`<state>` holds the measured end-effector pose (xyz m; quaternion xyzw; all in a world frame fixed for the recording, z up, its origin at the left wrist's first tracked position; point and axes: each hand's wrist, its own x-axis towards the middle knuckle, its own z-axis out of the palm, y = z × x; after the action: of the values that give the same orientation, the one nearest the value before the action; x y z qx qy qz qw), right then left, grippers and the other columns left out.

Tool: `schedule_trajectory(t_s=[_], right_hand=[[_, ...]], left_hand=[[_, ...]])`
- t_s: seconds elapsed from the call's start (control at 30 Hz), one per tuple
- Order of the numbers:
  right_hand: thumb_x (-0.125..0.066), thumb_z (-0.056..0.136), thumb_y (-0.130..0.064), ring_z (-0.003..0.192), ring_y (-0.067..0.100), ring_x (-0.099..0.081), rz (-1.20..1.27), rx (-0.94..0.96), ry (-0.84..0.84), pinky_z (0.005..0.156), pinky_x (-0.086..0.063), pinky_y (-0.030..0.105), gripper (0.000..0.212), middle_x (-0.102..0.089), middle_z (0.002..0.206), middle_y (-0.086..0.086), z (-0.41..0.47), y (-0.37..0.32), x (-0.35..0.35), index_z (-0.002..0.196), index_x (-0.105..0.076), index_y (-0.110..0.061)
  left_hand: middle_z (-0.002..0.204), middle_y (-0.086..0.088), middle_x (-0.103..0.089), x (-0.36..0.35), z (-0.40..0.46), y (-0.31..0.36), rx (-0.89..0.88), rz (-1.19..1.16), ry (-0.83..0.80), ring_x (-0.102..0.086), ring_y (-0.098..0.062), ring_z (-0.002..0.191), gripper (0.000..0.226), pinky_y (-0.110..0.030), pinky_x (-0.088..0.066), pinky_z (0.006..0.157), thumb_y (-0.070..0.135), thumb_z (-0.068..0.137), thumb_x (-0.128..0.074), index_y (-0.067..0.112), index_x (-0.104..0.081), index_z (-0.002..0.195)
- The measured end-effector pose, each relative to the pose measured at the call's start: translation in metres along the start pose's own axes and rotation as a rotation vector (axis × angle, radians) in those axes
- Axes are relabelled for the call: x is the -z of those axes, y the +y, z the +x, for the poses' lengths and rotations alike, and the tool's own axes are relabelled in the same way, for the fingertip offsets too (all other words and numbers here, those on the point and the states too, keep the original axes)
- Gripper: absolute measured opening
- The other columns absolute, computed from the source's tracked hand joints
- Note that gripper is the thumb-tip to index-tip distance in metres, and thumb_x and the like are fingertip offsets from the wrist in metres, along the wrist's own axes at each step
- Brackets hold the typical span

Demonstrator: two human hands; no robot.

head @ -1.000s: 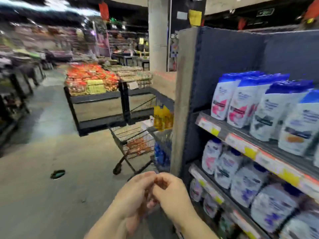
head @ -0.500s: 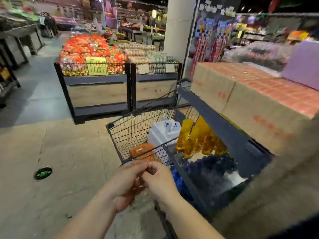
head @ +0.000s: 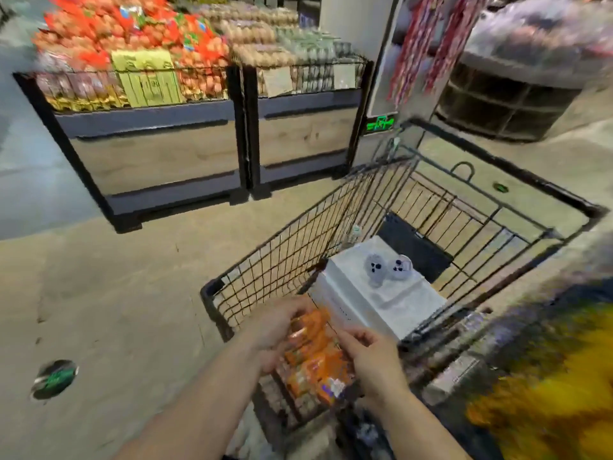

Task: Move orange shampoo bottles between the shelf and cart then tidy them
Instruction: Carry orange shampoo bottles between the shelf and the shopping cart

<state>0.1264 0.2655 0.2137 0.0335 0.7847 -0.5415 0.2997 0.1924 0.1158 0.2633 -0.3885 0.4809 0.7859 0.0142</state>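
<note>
Several orange shampoo bottles (head: 315, 360) lie in the near corner of a black wire cart (head: 265, 270). They are blurred. My left hand (head: 277, 330) reaches in from the left, its fingers curled over the top of the orange bottles. From the right, my right hand (head: 373, 356) touches the same bottles with half-bent fingers; whether it grips is unclear. A yellow-orange blur (head: 547, 386) at the lower right is a row of amber bottles on the shelf beside the cart.
A white box (head: 358, 307) with two small white items on top sits in the cart beside the orange bottles. Display bins (head: 159, 154) of packaged goods stand across the aisle. A pillar (head: 351, 34) rises behind the cart. A green floor marker (head: 54, 380) lies to the left.
The view has swung down and right onto the cart. My hands, clasped together before, have parted and reached down onto the orange bottles in the cart.
</note>
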Motion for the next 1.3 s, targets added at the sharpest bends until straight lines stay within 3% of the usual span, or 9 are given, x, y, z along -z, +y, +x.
schedule_trajectory(t_s=[0.13,0.23,0.37,0.57,0.87,1.0,1.07,1.13,1.3], right_hand=[[-0.068,0.085,-0.021,0.065,0.023,-0.058,0.137,-0.210,0.111,0.063,-0.051,0.035,0.009,-0.067,0.074,0.009,0.070,0.002,-0.048,0.083,-0.072,-0.014],[-0.065,0.087,-0.020,0.070,0.023,-0.060,0.147,-0.331,0.187,0.070,-0.055,0.040,0.004,-0.067,0.082,0.006,0.110,0.021,-0.077,0.083,-0.068,-0.020],[-0.067,0.082,-0.020,0.071,0.025,-0.057,0.117,-0.481,0.281,0.067,-0.049,0.039,0.012,-0.067,0.072,0.005,0.169,0.058,-0.112,0.071,-0.066,-0.021],[-0.069,0.076,-0.047,0.090,0.026,-0.066,-0.035,-0.597,0.313,0.081,-0.050,0.030,0.035,-0.064,0.089,0.001,0.248,0.115,-0.142,0.098,-0.059,-0.022],[-0.073,0.072,-0.032,0.090,0.022,-0.059,-0.109,-0.694,0.356,0.088,-0.051,0.034,0.057,-0.059,0.097,0.001,0.268,0.122,-0.152,0.116,-0.039,-0.019],[-0.065,0.081,-0.033,0.116,0.027,-0.058,-0.398,-0.682,0.327,0.096,-0.051,0.041,0.083,-0.049,0.136,0.011,0.264,0.127,-0.171,0.146,-0.016,-0.019],[-0.059,0.086,-0.028,0.103,0.024,-0.065,-0.413,-0.706,0.317,0.087,-0.056,0.040,0.060,-0.061,0.121,0.008,0.272,0.126,-0.174,0.139,-0.032,-0.020],[-0.068,0.077,-0.032,0.083,0.019,-0.069,-0.380,-0.748,0.254,0.077,-0.059,0.036,0.031,-0.069,0.095,0.003,0.278,0.126,-0.173,0.105,-0.058,-0.023],[-0.074,0.069,-0.041,0.073,0.016,-0.065,-0.279,-0.684,0.193,0.075,-0.058,0.036,0.032,-0.063,0.080,-0.002,0.267,0.118,-0.167,0.091,-0.056,-0.024]], left_hand=[[0.076,-0.003,-0.067,0.028,0.099,0.025,0.104,0.189,-0.032,-0.059,-0.015,0.065,0.007,-0.029,-0.048,0.061,0.016,0.089,-0.065,0.016,-0.072,0.088],[0.083,-0.003,-0.069,0.040,0.155,0.021,0.198,0.310,-0.064,-0.065,-0.014,0.066,0.019,-0.030,-0.052,0.056,0.024,0.090,-0.065,0.014,-0.066,0.106],[0.089,0.000,-0.071,0.049,0.223,-0.005,0.235,0.566,-0.156,-0.068,-0.017,0.082,0.038,-0.032,-0.056,0.069,0.043,0.080,-0.068,0.017,-0.066,0.107],[0.076,-0.003,-0.071,0.049,0.300,-0.062,0.239,0.671,-0.125,-0.064,0.004,0.053,0.018,-0.007,-0.042,0.041,0.020,0.088,-0.065,0.004,-0.072,0.094],[0.102,-0.013,-0.072,0.066,0.311,-0.101,0.437,0.498,0.142,-0.068,-0.031,0.096,0.021,-0.048,-0.055,0.090,0.027,0.093,-0.059,0.012,-0.066,0.107],[0.104,-0.013,-0.073,0.096,0.331,-0.121,0.457,0.540,0.243,-0.068,-0.034,0.098,0.035,-0.054,-0.055,0.090,0.038,0.086,-0.062,0.013,-0.068,0.111],[0.096,-0.015,-0.075,0.115,0.346,-0.138,0.458,0.586,0.268,-0.070,-0.037,0.092,0.046,-0.057,-0.057,0.085,0.044,0.069,-0.067,0.012,-0.072,0.102],[0.097,-0.013,-0.075,0.119,0.347,-0.138,0.473,0.583,0.274,-0.070,-0.037,0.093,0.048,-0.056,-0.057,0.084,0.046,0.063,-0.063,0.017,-0.072,0.100],[0.112,-0.010,-0.067,0.079,0.307,-0.090,0.493,0.505,0.302,-0.059,-0.033,0.110,0.025,-0.053,-0.047,0.100,0.029,0.092,-0.056,0.016,-0.063,0.111]])
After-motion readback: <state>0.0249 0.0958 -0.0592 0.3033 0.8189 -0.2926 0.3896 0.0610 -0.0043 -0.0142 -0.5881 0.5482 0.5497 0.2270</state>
